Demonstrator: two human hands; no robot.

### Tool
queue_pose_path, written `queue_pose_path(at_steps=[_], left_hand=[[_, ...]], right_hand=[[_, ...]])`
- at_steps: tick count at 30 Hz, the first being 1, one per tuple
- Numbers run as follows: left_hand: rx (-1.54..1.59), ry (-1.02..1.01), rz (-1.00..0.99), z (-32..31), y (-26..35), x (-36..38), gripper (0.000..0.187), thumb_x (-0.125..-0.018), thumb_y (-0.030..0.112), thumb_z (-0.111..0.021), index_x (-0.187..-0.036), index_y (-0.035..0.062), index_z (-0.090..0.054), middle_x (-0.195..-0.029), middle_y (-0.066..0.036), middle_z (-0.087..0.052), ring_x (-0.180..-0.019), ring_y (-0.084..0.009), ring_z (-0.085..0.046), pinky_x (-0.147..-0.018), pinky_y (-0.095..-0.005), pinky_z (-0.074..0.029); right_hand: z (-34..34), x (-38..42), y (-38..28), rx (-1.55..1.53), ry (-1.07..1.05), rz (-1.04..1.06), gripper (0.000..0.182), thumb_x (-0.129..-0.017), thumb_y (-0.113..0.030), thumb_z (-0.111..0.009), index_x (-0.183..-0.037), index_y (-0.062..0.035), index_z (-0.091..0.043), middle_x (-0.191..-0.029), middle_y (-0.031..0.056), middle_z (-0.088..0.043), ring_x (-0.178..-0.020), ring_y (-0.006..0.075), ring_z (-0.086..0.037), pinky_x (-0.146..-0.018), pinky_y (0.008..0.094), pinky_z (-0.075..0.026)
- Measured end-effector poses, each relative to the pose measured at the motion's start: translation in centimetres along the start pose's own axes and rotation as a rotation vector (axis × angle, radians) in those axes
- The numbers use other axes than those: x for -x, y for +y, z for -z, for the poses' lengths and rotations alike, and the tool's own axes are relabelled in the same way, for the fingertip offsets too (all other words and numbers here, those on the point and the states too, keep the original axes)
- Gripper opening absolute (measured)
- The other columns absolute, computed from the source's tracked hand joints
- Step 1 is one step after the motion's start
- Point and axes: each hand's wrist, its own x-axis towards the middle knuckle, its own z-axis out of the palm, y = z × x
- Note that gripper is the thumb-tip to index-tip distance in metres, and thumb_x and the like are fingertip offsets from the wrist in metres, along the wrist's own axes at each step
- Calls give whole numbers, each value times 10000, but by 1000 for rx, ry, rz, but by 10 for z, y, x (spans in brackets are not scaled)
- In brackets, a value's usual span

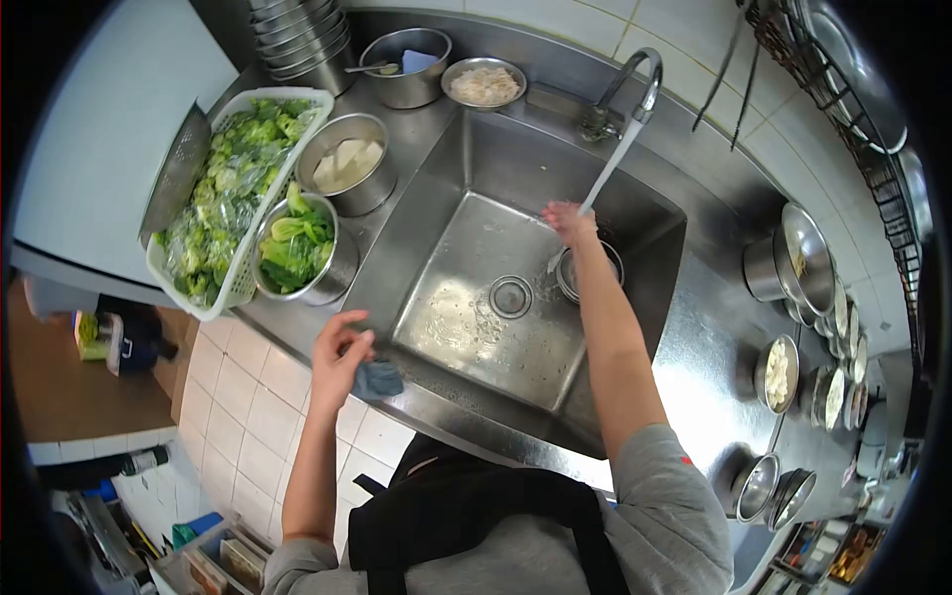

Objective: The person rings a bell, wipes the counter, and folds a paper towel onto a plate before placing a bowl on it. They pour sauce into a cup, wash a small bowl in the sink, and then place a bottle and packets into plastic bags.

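Observation:
My right hand (570,222) reaches into the steel sink (461,248), under the running water from the faucet (650,84). Its fingers point left, look slightly spread and show nothing held. Partly behind my right wrist, a round metal bowl (617,266) sits in the sink. My left hand (340,355) hovers by the sink's front left edge, fingers loosely curled with a gap between thumb and forefinger. Just beside it, a grey-blue cloth (379,380) lies over the edge; I see no grip on it.
Left of the sink stand a white basket (248,283) of broccoli, a pot of leafy greens (300,248) and a pot of pale slabs (347,166). Behind it is a bowl of pale shreds (484,85). Metal bowls (778,375) line the right counter; a wire rack (843,119) hangs above.

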Motion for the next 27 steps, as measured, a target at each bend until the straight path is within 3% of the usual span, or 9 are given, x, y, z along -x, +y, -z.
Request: queue_pose_path(at_steps=[2, 7, 9, 11, 17, 19, 22, 24, 27], left_hand=[[-45, 123, -42, 3, -14, 24, 301, -770, 68, -611, -1055, 25, -526, -610, -1, -522, -561, -68, -479, -557, -195, -378], [-274, 507, -416, -23, -70, 54, 286, -732, 9, -612, -1007, 6, -534, -661, 1, -485, -605, -86, -460, -599, -218, -387], [-287, 546, -416, -30, -71, 54, 245, -720, 2, -614, -957, 14, -551, -667, -15, -478, -601, -109, -469, -590, -235, -398], [-408, 552, -422, -32, -76, 51, 209, -735, 1, -591, -941, 7, -556, -672, -22, -474, -650, -114, -465, -621, -228, -388], [-551, 666, -477, -37, -77, 41, 193, -697, 14, -614, -884, 49, -580, -639, -52, -487, -578, -193, -506, -539, -287, -411], [-645, 656, -489, -37, -76, 42, 200, -691, 15, -618, -882, 57, -582, -641, -52, -493, -575, -206, -506, -535, -300, -412], [-697, 656, -480, -37, -74, 41, 193, -692, 28, -610, -878, 68, -584, -642, -51, -492, -585, -214, -508, -543, -312, -409], [-701, 642, -492, -36, -75, 43, 190, -695, 31, -608, -879, 71, -584, -643, -50, -492, -589, -214, -510, -546, -312, -409], [-700, 630, -537, -37, -80, 40, 199, -698, 35, -608, -891, 78, -584, -645, -49, -494, -601, -217, -512, -558, -317, -412]], right_hand=[[-4, -17, 2, 455, 106, 26, 304, -749, -301, -666, -838, -59, -504, -628, 47, -577, -354, 87, -366, -294, 246, -227], [9, -12, -18, 795, -357, -104, 214, -790, -266, -593, -751, -62, -538, -638, 56, -584, -468, 137, -509, -403, 253, -382], [4, 1, -40, 964, -530, -193, 195, -793, -246, -583, -736, -61, -557, -664, 72, -599, -527, 160, -564, -461, 262, -439], [10, -6, -63, 829, -582, -140, 282, -831, -302, -512, -800, -28, -569, -702, 114, -602, -653, 235, -621, -607, 333, -511], [30, -128, -144, -200, -276, -7, 272, -855, -108, -334, -941, 93, -496, -804, 225, -587, -707, 314, -612, -639, 410, -549], [13, -122, -178, -234, -264, 248, 348, -916, -227, -357, -905, 71, -536, -838, 233, -608, -778, 364, -616, -737, 463, -531], [10, -121, -212, -278, -196, 275, 332, -922, -247, -368, -974, 43, -521, -949, 225, -596, -880, 344, -599, -801, 468, -502], [39, -104, -210, -174, -637, 377, 352, -916, -302, -399, -1043, 8, -509, -1058, 188, -573, -998, 317, -557, -867, 474, -458], [53, 24, -117, -394, -756, 186, 378, -885, -387, -455, -1094, -76, -510, -1107, 146, -560, -998, 273, -555, -841, 450, -467]])
